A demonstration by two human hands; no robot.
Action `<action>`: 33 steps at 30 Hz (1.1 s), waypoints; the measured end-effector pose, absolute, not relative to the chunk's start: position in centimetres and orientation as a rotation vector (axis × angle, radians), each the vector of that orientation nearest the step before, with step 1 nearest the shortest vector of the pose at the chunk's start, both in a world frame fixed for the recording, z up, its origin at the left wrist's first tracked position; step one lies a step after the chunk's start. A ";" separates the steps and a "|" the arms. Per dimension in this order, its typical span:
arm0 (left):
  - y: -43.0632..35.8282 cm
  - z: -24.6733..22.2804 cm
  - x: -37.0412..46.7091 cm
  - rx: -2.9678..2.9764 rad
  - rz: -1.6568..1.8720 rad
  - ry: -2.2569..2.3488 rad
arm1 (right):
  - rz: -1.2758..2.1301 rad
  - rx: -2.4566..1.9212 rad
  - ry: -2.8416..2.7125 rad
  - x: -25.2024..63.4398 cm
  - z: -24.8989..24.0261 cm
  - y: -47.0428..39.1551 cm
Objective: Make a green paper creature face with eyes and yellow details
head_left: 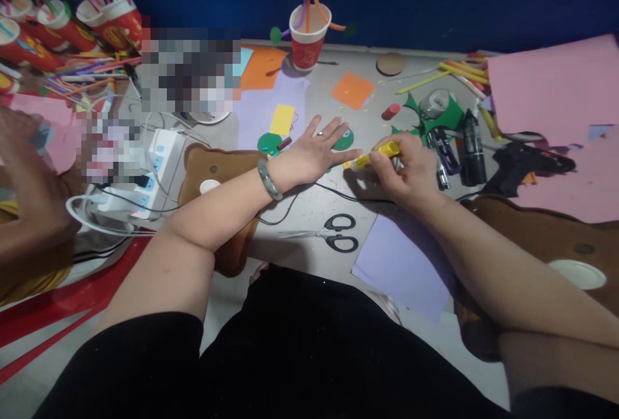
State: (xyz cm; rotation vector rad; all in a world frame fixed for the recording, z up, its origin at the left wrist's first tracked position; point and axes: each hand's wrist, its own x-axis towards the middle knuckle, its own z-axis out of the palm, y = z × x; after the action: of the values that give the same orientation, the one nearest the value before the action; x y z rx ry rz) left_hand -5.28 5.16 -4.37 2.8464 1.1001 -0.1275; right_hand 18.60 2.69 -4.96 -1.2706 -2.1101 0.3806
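Observation:
My left hand [307, 156] lies palm down over the table, its fingers spread. Under its fingertips is a green paper circle [344, 136] with a small drawn mark; the hand partly covers it. A yellow glue stick [362, 162] is in my right hand [409, 169], with its pale end pointing left, near my left fingers. A red cap [391, 111] lies just beyond. Left of my left hand are another green circle [269, 144], a short brown piece [284, 144] and a yellow paper rectangle [282, 120]. Black-handled scissors [340, 233] rest nearer to me.
A red paper cup [308, 48] with pipe cleaners stands at the back. Right are green scraps, a tape roll [435, 104], a black marker [472, 151] and a glue gun [525, 162]. Left are a power strip [159, 171], cables, several cups and another person's arm [29, 193].

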 end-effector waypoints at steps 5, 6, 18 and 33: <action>5.2 -4.7 -5.2 2.839 -0.105 1.119 | 0.350 -1.286 -2.084 18.4 -5.0 2.7; 5.2 -4.7 -5.2 2.835 -0.096 1.116 | 0.364 -1.277 -2.102 18.2 -5.1 2.7; 5.4 -5.0 -5.5 2.830 -0.068 1.079 | 0.435 -1.229 -2.191 18.0 -5.3 3.0; 5.3 -4.8 -5.5 2.827 -0.076 1.083 | 0.436 -1.231 -2.286 17.7 -5.3 3.1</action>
State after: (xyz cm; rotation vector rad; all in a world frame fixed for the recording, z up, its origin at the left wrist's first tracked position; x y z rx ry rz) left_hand -5.51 5.25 -4.76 2.8274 1.0827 -0.0762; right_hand 17.72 3.08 -5.29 -1.2308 -2.2859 0.4355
